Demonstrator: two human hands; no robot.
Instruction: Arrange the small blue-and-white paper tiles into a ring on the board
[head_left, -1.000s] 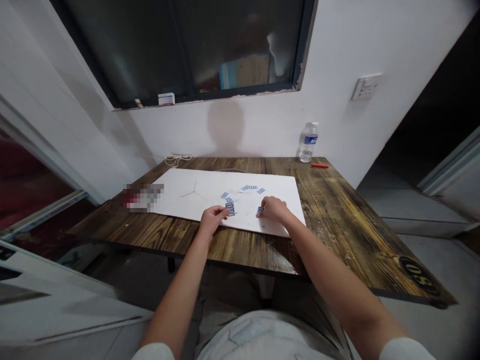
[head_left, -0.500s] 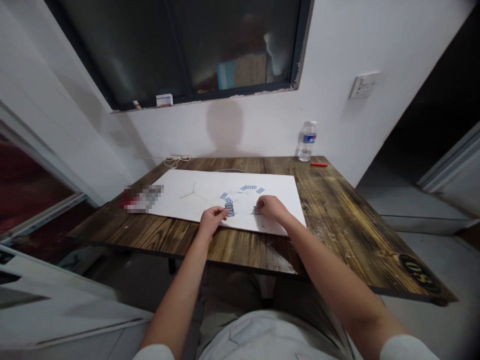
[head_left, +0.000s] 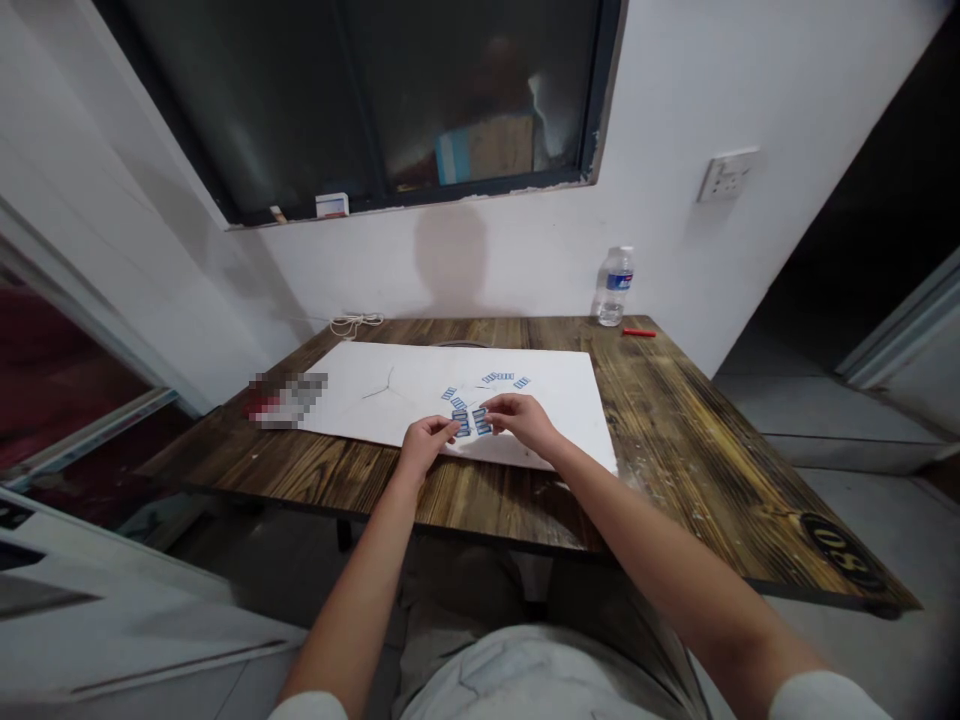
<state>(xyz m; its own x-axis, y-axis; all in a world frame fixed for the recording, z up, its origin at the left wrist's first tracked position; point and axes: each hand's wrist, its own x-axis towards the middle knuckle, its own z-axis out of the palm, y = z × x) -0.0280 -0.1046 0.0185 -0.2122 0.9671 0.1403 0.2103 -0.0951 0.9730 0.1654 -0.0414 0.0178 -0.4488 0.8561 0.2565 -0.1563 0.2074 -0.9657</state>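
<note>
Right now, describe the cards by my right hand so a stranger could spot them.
On the wooden table, find the white sheet. Near its middle, two blue-striped cards lie at the fingertips of the right hand, just right of the column of cards by the left hand.

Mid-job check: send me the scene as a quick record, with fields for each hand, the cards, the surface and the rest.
left hand: left hand, fingertips at a column of small blue-and-white cards
right hand: right hand, fingertips at a second column of cards
other cards: arc of cards beyond the hands
surface: white sheet on a wooden table
rest: plastic water bottle, red stick, white cord
</note>
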